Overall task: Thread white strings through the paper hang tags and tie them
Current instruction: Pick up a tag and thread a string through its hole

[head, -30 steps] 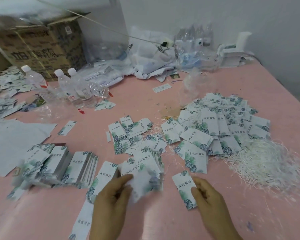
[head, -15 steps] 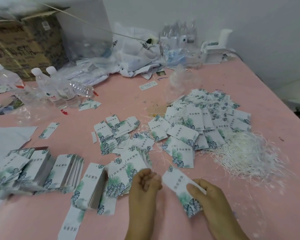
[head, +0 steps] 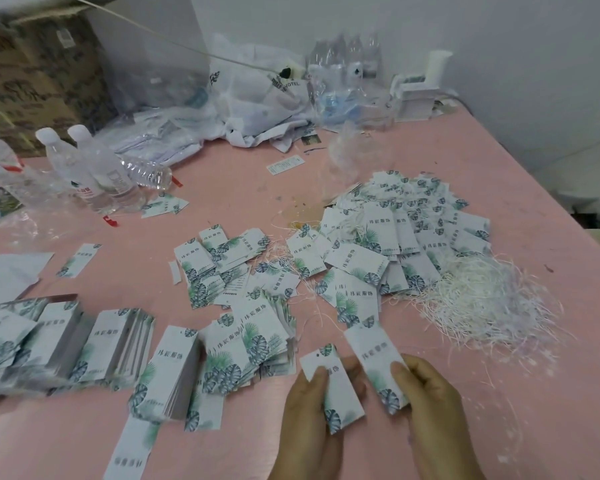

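— What are the hands doing?

— The left hand (head: 309,400) pinches one hang tag (head: 336,393), thumb curled over its face, fingers behind. The right hand (head: 426,400) grips a second tag (head: 378,365) the same way, thumb on the printed side. The two tags sit just beside each other above the pink table (head: 534,427), tilted, hole ends pointing away.

— Any string in either one?

— None that I can make out; the tags' hole ends are too small to be sure.

— And around them?

— Right of the hands lies one loose heap of white strings (head: 482,306). Beyond it, one big pile of tags (head: 413,230) with strings trailing among them. Left of the hands, neat stacks of tags (head: 118,341), roughly four or five, though the leftmost blur together. Farther back stand two upright water bottles (head: 94,168), with a third lying beside them, before a cardboard box (head: 32,81).
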A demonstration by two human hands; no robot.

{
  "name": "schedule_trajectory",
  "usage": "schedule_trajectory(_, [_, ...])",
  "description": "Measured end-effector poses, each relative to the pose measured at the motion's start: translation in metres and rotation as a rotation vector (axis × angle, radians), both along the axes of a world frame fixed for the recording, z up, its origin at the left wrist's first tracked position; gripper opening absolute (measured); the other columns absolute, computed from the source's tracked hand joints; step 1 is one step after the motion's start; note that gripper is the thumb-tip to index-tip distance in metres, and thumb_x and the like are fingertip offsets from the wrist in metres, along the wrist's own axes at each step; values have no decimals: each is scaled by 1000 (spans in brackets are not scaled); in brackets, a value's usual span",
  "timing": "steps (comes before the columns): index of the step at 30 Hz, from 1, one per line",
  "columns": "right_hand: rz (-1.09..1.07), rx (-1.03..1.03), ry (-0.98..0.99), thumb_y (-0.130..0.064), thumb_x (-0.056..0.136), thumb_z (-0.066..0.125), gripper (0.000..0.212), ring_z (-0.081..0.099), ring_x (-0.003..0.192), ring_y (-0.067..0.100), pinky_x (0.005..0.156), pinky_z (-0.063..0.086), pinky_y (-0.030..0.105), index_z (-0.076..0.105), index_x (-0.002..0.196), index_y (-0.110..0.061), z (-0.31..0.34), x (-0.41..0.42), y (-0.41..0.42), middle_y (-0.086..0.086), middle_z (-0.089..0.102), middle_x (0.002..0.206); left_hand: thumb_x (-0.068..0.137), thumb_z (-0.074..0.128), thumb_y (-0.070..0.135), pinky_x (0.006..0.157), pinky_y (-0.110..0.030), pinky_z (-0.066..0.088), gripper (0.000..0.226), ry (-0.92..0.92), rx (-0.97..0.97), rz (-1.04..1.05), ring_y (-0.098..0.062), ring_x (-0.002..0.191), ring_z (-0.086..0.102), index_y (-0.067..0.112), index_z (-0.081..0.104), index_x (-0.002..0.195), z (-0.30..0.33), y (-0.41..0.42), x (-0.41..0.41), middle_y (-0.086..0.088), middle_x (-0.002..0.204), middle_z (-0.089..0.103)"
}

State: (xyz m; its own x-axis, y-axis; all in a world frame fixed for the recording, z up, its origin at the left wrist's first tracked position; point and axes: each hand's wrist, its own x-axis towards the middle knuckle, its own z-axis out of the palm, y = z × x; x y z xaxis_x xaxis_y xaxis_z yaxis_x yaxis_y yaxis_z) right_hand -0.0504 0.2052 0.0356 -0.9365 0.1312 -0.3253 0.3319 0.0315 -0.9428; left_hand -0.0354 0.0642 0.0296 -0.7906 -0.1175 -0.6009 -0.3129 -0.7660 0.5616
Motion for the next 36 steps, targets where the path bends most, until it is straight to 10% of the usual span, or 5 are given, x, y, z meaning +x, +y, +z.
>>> schedule_trajectory(8, [240, 185, 15, -20, 85, 71, 20, 73, 67, 11, 63, 56, 36, 58, 87, -36, -7, 15, -19, -7, 76, 78, 82, 56, 43, 71, -49, 58, 58, 37, 197, -51, -44, 90, 70, -6, 71, 111, -16, -2, 3, -29, 103, 70])
schedule_trajectory(13, [384, 430, 128, -60, 72, 58, 29, 55, 56, 1, 58, 46, 21, 51, 94, -44, -9, 11, -13, -15, 65, 71, 76, 60, 6, 78, -55, 57, 46, 46, 29, -35, -54, 94, 66, -6, 58, 121, -18, -5, 1, -38, 106, 66])
schedule_trajectory(18, [141, 519, 253, -25, 83, 72, 15, 57, 68, 3, 62, 47, 18, 63, 90, -36, 0, -24, 35, -18, 62, 81, 91, 54, -11, 59, -14, 54, 25, -37, 180, 37, -2, 71, 72, 7, 66, 103, -20, -10, 6, -6, 94, 77])
schedule_trajectory(22, [417, 784, 255, -19, 83, 68, 18, 53, 73, -5, 63, 39, 16, 65, 93, -34, 12, -60, 65, -25, 57, 79, 74, 60, 9, 68, -38, 60, 44, 92, -42, -71, -34, 82, 72, -10, 63, 113, -11, -4, 7, -29, 105, 71])
schedule_trajectory(36, [1234, 1038, 347, -23, 86, 57, 13, 49, 83, -1, 71, 42, 20, 67, 93, -29, 26, -114, 43, -15, 51, 92, 71, 63, 6, 62, -42, 61, 44, 14, 11, -24, -39, 80, 73, -9, 64, 112, -7, -5, 6, -34, 102, 70])
